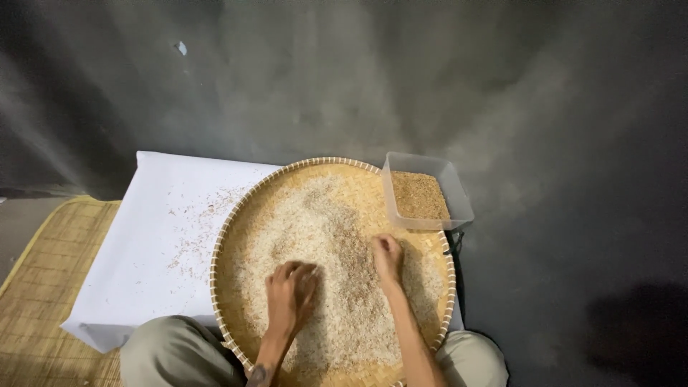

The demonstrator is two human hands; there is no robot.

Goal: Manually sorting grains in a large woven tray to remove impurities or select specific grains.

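Both hands, left hand [292, 290] and right hand [388, 256], rest loosely curled, gripping nothing, in rice [322, 244] on the woven tray [236, 222]; a careless sweep could likely flick grains over its rim.

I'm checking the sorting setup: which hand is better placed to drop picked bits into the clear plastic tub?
Probably the right hand. It rests on the rice at the tray's right side, just below the clear tub on the woven tray's rim. The left hand sits nearer the tray's middle, farther from the tub.
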